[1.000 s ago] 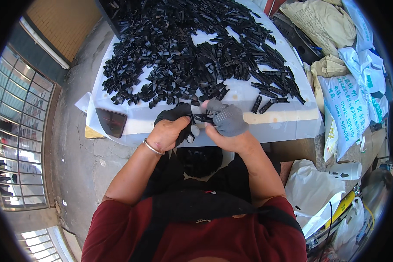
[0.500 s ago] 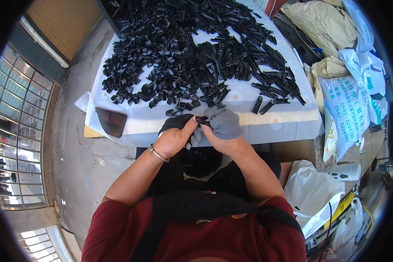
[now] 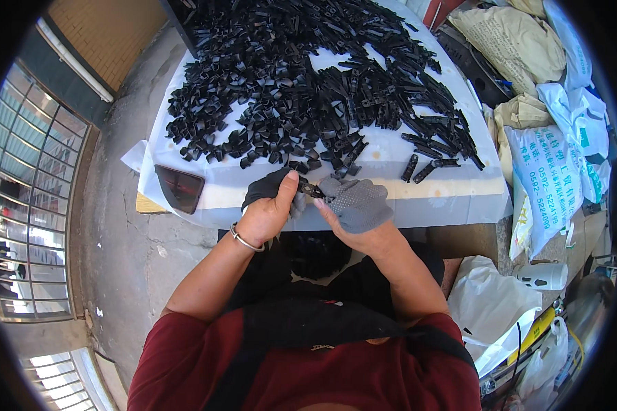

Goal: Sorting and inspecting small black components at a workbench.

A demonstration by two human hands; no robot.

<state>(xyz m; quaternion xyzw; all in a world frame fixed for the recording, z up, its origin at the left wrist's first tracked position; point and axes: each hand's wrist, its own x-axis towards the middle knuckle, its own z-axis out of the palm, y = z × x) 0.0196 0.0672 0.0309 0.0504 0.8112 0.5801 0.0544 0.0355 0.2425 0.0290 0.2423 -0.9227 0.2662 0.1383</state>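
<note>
A small dark plastic part (image 3: 311,189) is held between my two hands, just over the table's near edge. My left hand (image 3: 271,202), in a black glove with the thumb bare, closes on its left end. My right hand (image 3: 355,207), in a grey dotted glove, grips its right end, thumb bare too. The fingers partly cover the part, so its full shape is hidden. Short curved black pieces (image 3: 253,123) lie heaped beyond my left hand. Past my right hand spread long narrow black strips (image 3: 384,103).
A white flowered cloth (image 3: 452,185) covers the table. A dark phone (image 3: 180,189) rests at its near left corner. Stuffed sacks (image 3: 545,181) are piled along the right, above a white plastic bag (image 3: 490,301) and a white cup (image 3: 543,275). A barred window (image 3: 31,198) stands at left.
My left thumb has lifted and straightened, and my right thumb has drawn back, so more of the dark part shows between my hands. The whole view has shifted slightly.
</note>
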